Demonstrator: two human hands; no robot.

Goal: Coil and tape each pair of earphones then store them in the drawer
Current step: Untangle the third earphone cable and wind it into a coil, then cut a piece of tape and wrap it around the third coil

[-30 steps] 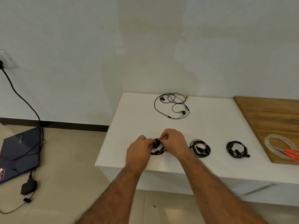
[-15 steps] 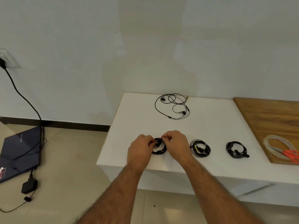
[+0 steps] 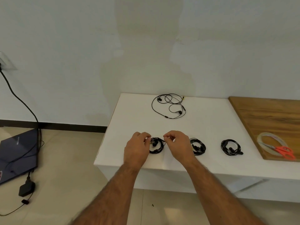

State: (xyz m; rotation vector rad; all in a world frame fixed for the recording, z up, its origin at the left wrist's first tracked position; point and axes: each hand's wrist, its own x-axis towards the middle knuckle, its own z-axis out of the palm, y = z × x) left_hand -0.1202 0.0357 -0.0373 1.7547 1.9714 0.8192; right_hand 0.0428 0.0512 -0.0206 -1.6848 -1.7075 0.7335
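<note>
Black coiled earphones (image 3: 156, 145) lie near the white bench's (image 3: 209, 127) front edge, left hand (image 3: 137, 147) and right hand (image 3: 177, 146) pinching opposite sides, probably steadying loops for tape; two finished coils (image 3: 197, 146) sit rightward; one loose pair (image 3: 168, 105) waits behind.

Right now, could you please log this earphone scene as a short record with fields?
coiled pairs: three in a row at the near table edge
pair in hand: leftmost coil
left hand: pinches its left side
right hand: pinches its right side
loose pair: uncoiled, near the wall
tape roll: on wooden board, with orange scissors
</note>
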